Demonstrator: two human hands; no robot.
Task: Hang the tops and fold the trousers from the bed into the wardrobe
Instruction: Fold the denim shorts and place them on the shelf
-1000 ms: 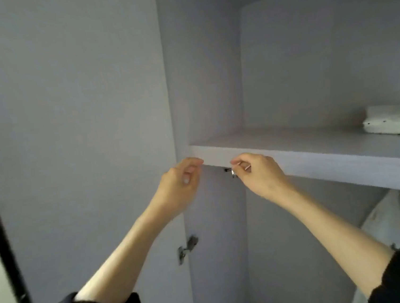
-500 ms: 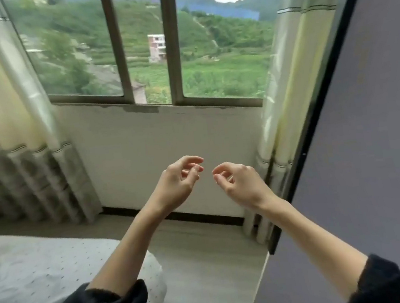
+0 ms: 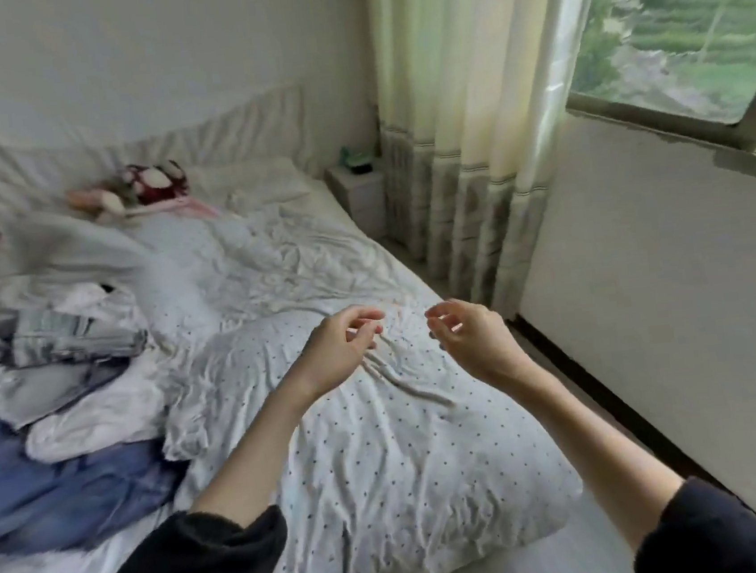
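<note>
A heap of clothes lies on the left side of the bed [image 3: 384, 449]: blue denim trousers [image 3: 57, 492], white garments [image 3: 96, 423] and a grey striped piece [image 3: 64, 340]. My left hand [image 3: 340, 348] and my right hand [image 3: 470, 335] hover side by side above the dotted white duvet, right of the heap. Both hold nothing and their fingers hang loosely curled. The wardrobe is out of view.
Plush toys [image 3: 141, 185] and a pillow [image 3: 253, 182] sit at the head of the bed. A small white nightstand [image 3: 359, 195] stands in the corner by the curtain [image 3: 467, 137]. A window [image 3: 683, 11] and a low wall run along the right, with a strip of floor beside the bed.
My view has swung from the wardrobe shelf past the window to the bed. Both hands left the shelf edge and now hang empty over the duvet.
</note>
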